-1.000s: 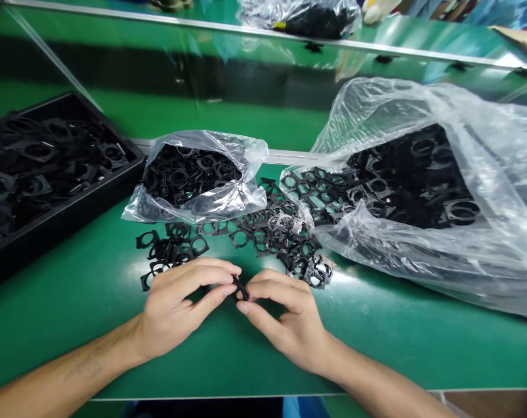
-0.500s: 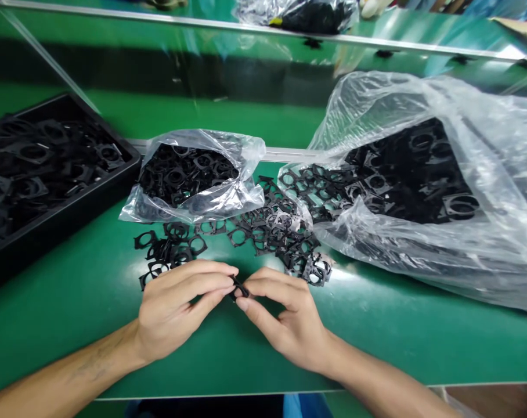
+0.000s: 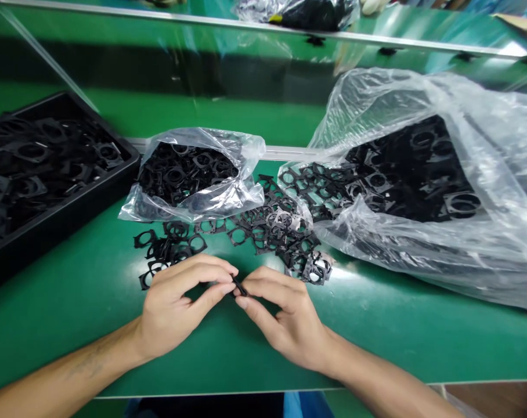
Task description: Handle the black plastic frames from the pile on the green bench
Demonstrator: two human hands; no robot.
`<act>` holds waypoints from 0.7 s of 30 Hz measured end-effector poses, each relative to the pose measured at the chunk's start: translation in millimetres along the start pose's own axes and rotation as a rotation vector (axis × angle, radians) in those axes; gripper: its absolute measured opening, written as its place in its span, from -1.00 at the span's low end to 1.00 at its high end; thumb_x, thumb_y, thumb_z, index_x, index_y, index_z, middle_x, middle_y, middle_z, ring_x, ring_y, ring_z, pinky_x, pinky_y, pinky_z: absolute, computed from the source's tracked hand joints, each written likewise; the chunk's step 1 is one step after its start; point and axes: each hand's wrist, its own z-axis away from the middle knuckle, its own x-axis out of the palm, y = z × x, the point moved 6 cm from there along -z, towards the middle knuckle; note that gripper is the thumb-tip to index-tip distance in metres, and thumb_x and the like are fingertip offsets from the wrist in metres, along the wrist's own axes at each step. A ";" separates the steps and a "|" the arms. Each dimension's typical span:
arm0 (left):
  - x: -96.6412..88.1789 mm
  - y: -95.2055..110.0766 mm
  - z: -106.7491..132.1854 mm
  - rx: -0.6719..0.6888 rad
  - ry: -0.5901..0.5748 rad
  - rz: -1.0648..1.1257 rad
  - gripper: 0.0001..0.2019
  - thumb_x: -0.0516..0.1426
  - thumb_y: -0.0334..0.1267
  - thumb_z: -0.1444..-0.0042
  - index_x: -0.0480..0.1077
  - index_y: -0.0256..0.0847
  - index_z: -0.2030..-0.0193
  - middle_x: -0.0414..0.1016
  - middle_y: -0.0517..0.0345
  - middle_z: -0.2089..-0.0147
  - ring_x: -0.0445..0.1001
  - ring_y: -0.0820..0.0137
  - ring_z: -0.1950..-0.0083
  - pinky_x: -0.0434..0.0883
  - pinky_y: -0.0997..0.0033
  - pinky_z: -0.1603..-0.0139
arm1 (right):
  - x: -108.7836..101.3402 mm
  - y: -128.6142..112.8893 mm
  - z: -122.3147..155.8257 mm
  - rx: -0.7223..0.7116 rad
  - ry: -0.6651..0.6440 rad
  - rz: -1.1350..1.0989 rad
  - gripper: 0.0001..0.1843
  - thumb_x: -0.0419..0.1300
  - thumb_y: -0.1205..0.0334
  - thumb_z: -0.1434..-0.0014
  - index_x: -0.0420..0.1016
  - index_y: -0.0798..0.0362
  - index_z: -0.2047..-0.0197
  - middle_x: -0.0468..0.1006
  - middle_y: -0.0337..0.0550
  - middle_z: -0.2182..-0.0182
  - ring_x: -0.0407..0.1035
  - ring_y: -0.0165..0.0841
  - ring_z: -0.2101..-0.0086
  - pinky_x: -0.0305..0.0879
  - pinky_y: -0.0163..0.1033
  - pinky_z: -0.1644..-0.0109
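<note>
Between the fingertips of both hands is a small black plastic part (image 3: 239, 285), seen nearly edge-on and partly hidden by the fingers. My left hand (image 3: 183, 305) pinches its upper left end with thumb and fingers. On the other side, my right hand (image 3: 285, 313) grips the lower right end the same way. Just beyond the hands lie loose black ring-shaped frames: a small group (image 3: 172, 247) behind my left hand and a larger pile (image 3: 281, 226) behind my right.
A black bin (image 3: 128, 159) full of similar frames stands at the left. A small clear bag (image 3: 246, 200) of frames lies at the back middle, and a large clear bag (image 3: 376, 249) at the right spills frames onto the green tabletop (image 3: 398, 331). A ledge (image 3: 180, 20) runs behind.
The black part has turned slightly, now showing more edge-on. My left fingers have shifted a little, with the thumb higher on the part; my right hand stays nearly still.
</note>
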 end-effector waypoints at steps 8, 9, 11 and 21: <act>2.1 -13.4 -6.0 -0.216 -0.095 0.121 -0.91 0.28 -0.43 -0.17 0.60 -0.16 0.28 0.64 0.18 0.33 0.63 0.44 0.31 0.56 0.57 0.27 | -3.0 3.3 -1.3 0.040 0.007 0.016 -0.83 0.20 0.29 -0.38 0.65 0.09 0.13 0.60 -0.04 0.31 0.47 -0.29 0.30 0.44 -0.22 0.20; 1.1 -10.3 -5.5 -0.161 -0.084 0.077 -0.90 0.28 -0.45 -0.17 0.60 -0.16 0.27 0.65 0.16 0.32 0.63 0.43 0.30 0.56 0.54 0.25 | -4.0 4.1 -2.0 0.057 0.014 -0.005 -0.83 0.21 0.27 -0.37 0.65 0.09 0.15 0.61 -0.05 0.32 0.47 -0.30 0.31 0.43 -0.21 0.20; 1.2 -2.7 -3.4 -0.044 -0.090 0.010 -0.86 0.27 -0.48 -0.18 0.61 -0.15 0.24 0.67 0.15 0.29 0.64 0.42 0.28 0.56 0.52 0.22 | -5.2 7.2 -3.5 0.123 0.010 -0.074 -0.79 0.23 0.20 -0.37 0.67 0.09 0.22 0.60 -0.07 0.35 0.45 -0.32 0.34 0.41 -0.22 0.22; 4.0 -10.2 -2.2 -0.115 -0.114 0.017 -0.80 0.17 -0.47 -0.28 0.60 -0.11 0.14 0.68 0.16 0.20 0.67 0.42 0.23 0.60 0.55 0.19 | 2.5 32.1 -1.0 0.566 0.005 -0.662 -0.66 0.45 -0.05 -0.11 0.67 0.09 0.40 0.60 -0.23 0.50 0.46 -0.43 0.46 0.40 -0.32 0.27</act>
